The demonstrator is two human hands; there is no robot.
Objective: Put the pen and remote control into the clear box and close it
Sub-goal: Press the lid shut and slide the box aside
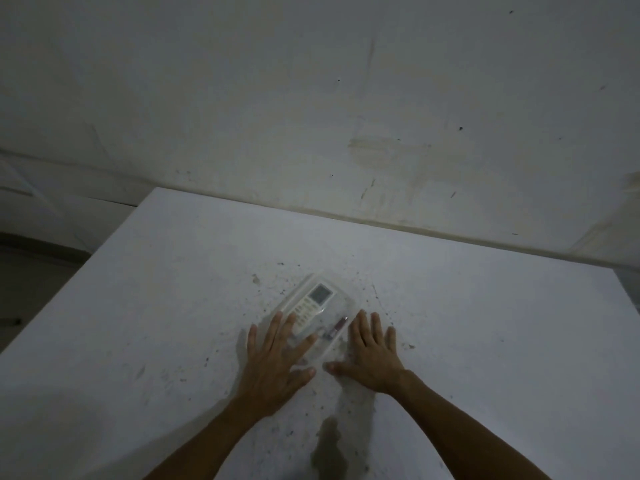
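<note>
On your speckled white table (485, 323) by the scuffed wall (311, 98), the clear box (313, 320) holds the remote (313, 301) and, just right of it, the pen (335, 328), while your left hand (277, 362) lies flat, fingers spread, on the box's near left part and your right hand (372, 355) rests splayed against its right side.

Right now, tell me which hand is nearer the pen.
Right. The right hand lies flat just beside the pen, at the clear box's right edge. The left hand presses on the box's left part, over the remote control, farther from the pen.
</note>
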